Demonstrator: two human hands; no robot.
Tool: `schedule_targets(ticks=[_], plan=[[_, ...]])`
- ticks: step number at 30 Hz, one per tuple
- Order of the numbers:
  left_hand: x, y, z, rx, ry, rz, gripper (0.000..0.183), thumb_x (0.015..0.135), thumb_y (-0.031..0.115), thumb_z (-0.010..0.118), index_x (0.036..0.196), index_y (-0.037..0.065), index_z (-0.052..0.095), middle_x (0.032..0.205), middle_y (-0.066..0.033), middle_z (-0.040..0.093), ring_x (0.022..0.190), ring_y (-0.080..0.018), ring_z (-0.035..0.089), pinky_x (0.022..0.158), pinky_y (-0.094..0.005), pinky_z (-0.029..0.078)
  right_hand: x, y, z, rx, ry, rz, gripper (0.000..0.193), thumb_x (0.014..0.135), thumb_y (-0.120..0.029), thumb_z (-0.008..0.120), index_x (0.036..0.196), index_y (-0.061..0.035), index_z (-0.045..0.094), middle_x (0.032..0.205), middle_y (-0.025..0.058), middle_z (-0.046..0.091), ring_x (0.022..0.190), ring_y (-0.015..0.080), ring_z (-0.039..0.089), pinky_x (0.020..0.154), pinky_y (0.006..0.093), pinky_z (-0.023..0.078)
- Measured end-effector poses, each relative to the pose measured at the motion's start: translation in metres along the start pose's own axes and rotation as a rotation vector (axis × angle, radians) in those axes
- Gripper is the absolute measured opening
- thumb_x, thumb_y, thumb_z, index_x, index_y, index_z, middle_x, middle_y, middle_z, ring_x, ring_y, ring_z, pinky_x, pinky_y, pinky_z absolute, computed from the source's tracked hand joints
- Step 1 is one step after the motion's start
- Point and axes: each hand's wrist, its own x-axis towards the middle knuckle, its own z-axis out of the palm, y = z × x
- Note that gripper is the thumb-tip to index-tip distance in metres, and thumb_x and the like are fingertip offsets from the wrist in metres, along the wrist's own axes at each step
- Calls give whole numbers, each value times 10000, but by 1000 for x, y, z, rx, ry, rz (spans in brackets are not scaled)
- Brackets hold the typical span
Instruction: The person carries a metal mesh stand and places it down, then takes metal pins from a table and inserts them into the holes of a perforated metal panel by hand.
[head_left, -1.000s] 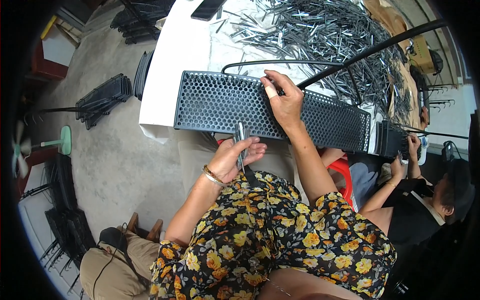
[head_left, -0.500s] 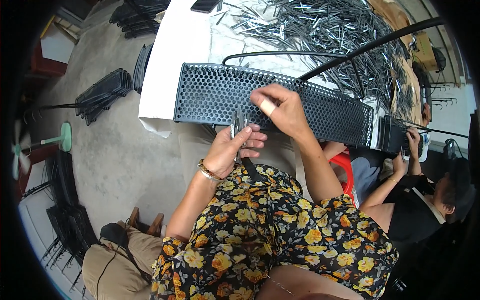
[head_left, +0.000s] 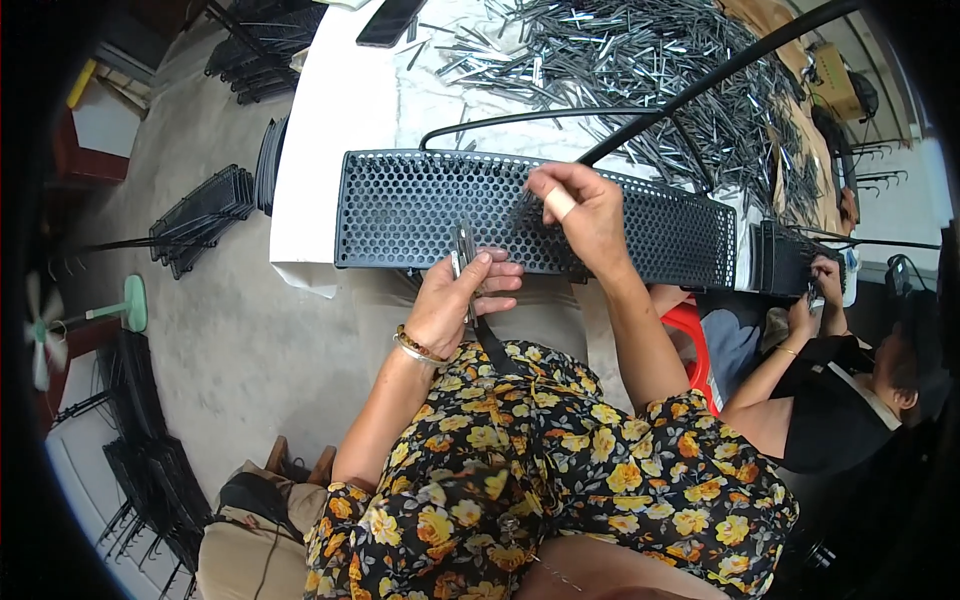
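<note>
Black perforated panel (head_left: 420,218) lies along the near edge of the worktop (head_left: 312,190), bare room at its left; left hand (head_left: 442,295) grips thin strips (head_left: 463,243), right hand (head_left: 597,225) above the panel, its grip impossible to tell.

- A black fabric top (head_left: 625,475) printed with yellow and orange roses and greyish leaves, with short, loose sleeves (head_left: 672,405)
- On the left wrist (head_left: 427,326), a brown and amber beaded bracelet (head_left: 405,337) beside a smooth, pale metallic bangle (head_left: 413,353)
- Around one finger of the right hand (head_left: 597,225), a pale beige strip of tape (head_left: 560,203)
- At the near edge, a thin silvery chain necklace (head_left: 555,578)
</note>
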Motion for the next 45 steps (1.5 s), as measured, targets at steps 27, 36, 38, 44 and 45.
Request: schedule_targets(ticks=[27, 36, 38, 44, 45], plan=[[-4, -13, -8, -8, -41, -204, 318, 949, 210, 447, 1089, -66, 520, 942, -158, 628, 790, -182, 632, 678, -280, 555, 35, 22, 1, -296, -32, -559, 130, 805, -33, 629, 922, 21, 644, 841, 108, 657, 707, 156, 635, 628, 249, 496], [-4, -10, -8, 23, -21, -174, 302, 952, 204, 443, 1072, -58, 534, 917, -148, 639, 749, -159, 637, 638, -259, 557, 27, 25, 6, -418, 50, -565, 150, 784, -68, 664, 910, 11, 651, 859, 122, 663, 740, 208, 646, 652, 288, 506], [-4, -9, -8, 37, -12, -177, 298, 953, 202, 440, 1075, -55, 531, 916, -147, 639, 747, -157, 637, 631, -260, 557, 27, 23, 9, -419, 49, -554, 152, 781, -70, 665, 910, 10, 650, 860, 125, 658, 742, 223, 643, 655, 293, 505], [-12, -2, -2, 77, -62, -151, 293, 953, 223, 452, 1088, -28, 521, 908, -127, 635, 736, -137, 616, 583, -247, 545, 27, 26, 9, -504, 32, -607, 170, 754, -71, 679, 906, -1, 648, 865, 124, 637, 768, 260, 627, 666, 317, 501], [-10, -2, -2, 79, -48, -133, 293, 953, 227, 454, 1091, -22, 521, 907, -122, 634, 730, -133, 611, 578, -244, 542, 27, 26, 9, -535, 39, -634, 168, 748, -72, 682, 900, -7, 649, 865, 120, 632, 777, 263, 622, 671, 325, 499]])
